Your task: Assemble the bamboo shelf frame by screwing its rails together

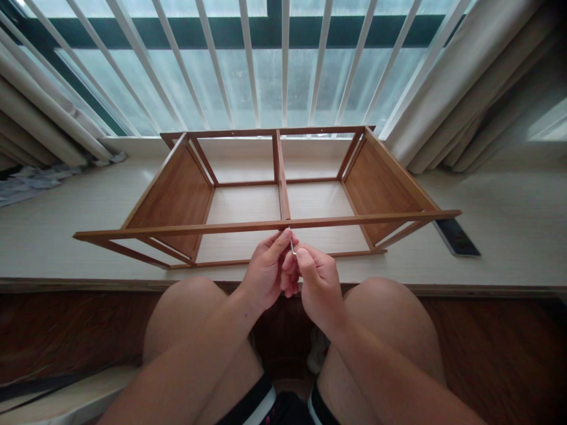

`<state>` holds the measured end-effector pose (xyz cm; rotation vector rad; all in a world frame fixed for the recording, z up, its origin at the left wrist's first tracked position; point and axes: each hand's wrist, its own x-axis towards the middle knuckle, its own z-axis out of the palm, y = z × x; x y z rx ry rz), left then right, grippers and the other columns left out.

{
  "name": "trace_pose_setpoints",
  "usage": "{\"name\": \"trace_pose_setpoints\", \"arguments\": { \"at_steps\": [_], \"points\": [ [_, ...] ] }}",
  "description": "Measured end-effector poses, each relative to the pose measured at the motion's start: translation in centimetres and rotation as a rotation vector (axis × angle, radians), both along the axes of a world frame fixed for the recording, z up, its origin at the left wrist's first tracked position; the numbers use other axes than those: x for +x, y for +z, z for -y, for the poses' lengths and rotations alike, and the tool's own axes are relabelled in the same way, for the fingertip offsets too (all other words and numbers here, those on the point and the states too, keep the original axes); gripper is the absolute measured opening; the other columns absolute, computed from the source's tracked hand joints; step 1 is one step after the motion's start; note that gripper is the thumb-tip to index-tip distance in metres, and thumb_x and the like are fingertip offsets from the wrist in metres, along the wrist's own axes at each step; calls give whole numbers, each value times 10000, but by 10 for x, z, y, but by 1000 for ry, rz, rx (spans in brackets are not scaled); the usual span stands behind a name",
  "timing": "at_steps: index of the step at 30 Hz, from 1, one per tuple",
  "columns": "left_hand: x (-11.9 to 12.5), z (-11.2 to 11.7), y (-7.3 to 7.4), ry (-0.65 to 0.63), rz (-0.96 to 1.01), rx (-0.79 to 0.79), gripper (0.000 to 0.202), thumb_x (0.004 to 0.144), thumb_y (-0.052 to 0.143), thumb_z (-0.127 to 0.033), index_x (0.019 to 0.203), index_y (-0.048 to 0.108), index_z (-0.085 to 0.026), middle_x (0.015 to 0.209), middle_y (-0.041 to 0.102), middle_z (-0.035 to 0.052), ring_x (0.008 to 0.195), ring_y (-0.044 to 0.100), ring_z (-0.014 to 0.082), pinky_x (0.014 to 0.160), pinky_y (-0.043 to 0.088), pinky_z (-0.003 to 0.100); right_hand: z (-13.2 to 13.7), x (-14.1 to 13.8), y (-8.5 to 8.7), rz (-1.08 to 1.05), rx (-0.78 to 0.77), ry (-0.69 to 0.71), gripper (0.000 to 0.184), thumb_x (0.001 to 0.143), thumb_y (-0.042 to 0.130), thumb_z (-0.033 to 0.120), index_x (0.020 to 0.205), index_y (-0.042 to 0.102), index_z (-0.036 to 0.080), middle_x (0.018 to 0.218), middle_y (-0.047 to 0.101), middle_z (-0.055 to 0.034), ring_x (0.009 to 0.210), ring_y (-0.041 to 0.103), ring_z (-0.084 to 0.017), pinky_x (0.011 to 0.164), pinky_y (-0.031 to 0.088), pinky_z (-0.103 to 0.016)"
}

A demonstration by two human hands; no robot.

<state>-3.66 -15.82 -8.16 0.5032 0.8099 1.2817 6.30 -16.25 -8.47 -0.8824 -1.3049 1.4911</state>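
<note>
A brown wooden frame [234, 227] with two panelled ends and a middle divider [282, 177] rests on the pale ledge. At the middle of its near top rail, both hands meet around a small bent metal hex key [293, 247]. My left hand [268, 262] is closed, thumb and fingers pinching near the key's upper end, just below the rail. My right hand [319, 280] is closed too, its thumb and forefinger on the key's lower, bent end. The key's tip points up at the rail; whether it sits in a screw is too small to tell.
The frame stands on a pale window ledge [80, 236]. A dark phone [457, 237] lies by its right end. White bars [286, 71] cover the window behind, with curtains [478, 88] at both sides. My knees [392, 313] are against the ledge's front edge.
</note>
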Motion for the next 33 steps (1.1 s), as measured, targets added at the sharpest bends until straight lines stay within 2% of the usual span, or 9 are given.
{"name": "trace_pose_setpoints", "arguments": {
  "at_steps": [4,8,12,18,23,27,33],
  "points": [
    [0,1,1,-15,-43,-41,332,856,615,-496,835,584,-166,321,447,-82,197,419,151,221,350,218,2,-6,-6,-344,-203,118,355,976,365,364,724,539,185,477,551,29,340,436,-96,336,333,-195],
    [-2,1,2,-18,-48,-58,328,854,616,-491,843,576,-166,340,468,-79,197,431,161,206,352,230,3,-6,-9,-401,-226,132,355,974,399,372,744,576,167,486,566,20,345,442,-92,342,347,-193],
    [-3,2,0,-28,-34,-41,316,848,622,-484,836,578,-171,369,470,-80,218,448,163,225,405,263,5,-2,-6,-269,-169,79,353,970,454,402,732,573,170,482,546,32,363,433,-82,360,331,-188],
    [-3,2,0,1,-7,7,286,850,635,-449,843,597,-166,407,465,-77,250,431,117,255,377,211,6,2,-3,-50,-12,13,323,949,518,432,744,556,185,510,508,53,428,434,-83,428,349,-202],
    [-3,0,0,51,7,1,246,833,687,-372,784,621,-141,578,561,-31,411,509,67,411,432,174,2,5,-4,225,190,-70,359,941,531,418,662,502,196,545,473,45,499,434,-95,508,345,-232],
    [-3,-2,1,60,60,9,234,810,719,-337,754,632,-127,640,568,-16,548,556,79,545,485,191,-4,8,0,404,401,-164,345,921,557,378,636,485,197,527,424,57,491,401,-89,531,326,-237],
    [-3,-3,-1,62,116,6,216,802,732,-317,770,645,-121,668,581,-14,595,558,82,588,484,197,-9,10,3,587,598,-266,290,895,589,377,672,547,196,528,484,47,482,439,-92,541,337,-239]
  ]
}}
